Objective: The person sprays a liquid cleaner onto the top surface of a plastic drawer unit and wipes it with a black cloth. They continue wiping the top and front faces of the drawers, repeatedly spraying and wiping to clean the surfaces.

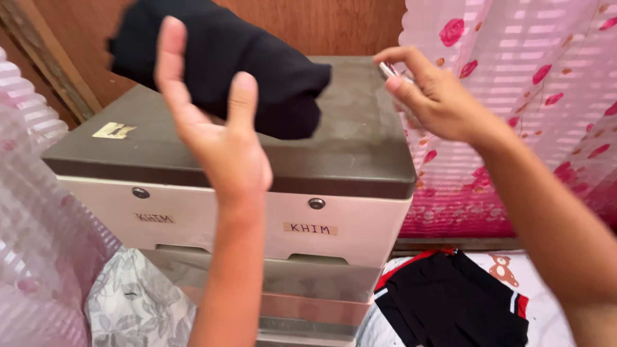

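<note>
1. A folded black garment (222, 61) is seen on the dusty brown top of a plastic drawer unit (360, 144), towards the back left corner of that top; whether it rests fully on the top cannot be told.
2. The left hand (222, 138) is raised in front of the garment, palm spread open and fingers apart; nothing is gripped by it, and whether the fingertips touch the cloth cannot be told.
3. The right hand (434, 96) is held above the right edge of the top, near the back right corner. A small shiny object (387, 69) is pinched between thumb and forefinger; what it is cannot be made out.
4. A pale sticker (113, 130) is seen near the left edge of the top.
5. Below the unit, to the right, black shorts with red and white trim (450, 302) are laid flat.
6. A pink rose-printed curtain (533, 77) is hung to the right of the unit.
</note>
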